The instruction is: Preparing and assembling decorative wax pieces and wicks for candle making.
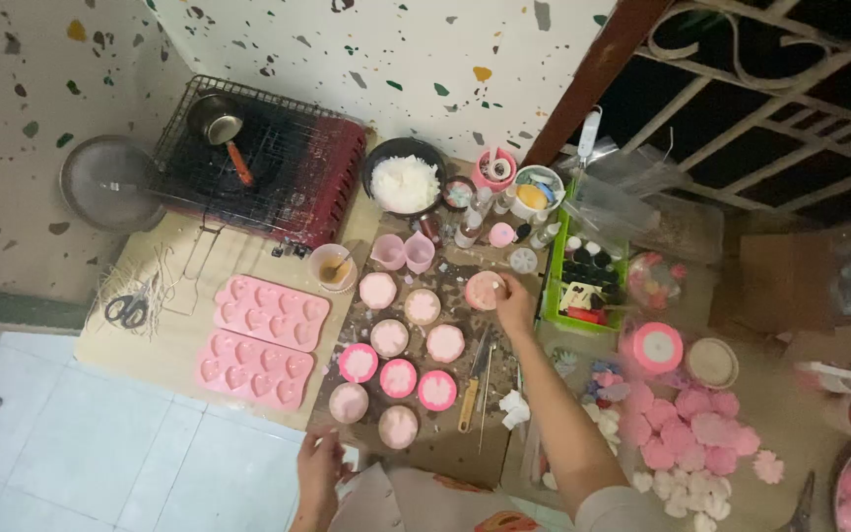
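My right hand (514,303) reaches forward over a dark work board (445,448). Its fingertips pinch at the right rim of a small round cup (482,290) filled with pink wax. Several similar cups with pink or pale fillings (398,377) stand in rows on the board to the left of it. My left hand (319,468) hovers low at the board's near edge, fingers curled, close to a pale cup (398,427). A small white thing lies by its fingers; whether it holds it is unclear.
Two pink heart moulds (270,311) lie to the left, beside scissors (130,310). A red grill stove (268,167) with a small pot (214,123) stands behind. A bowl of white flakes (404,182), a green tray of bottles (583,286) and pink flower shapes (687,429) crowd the right.
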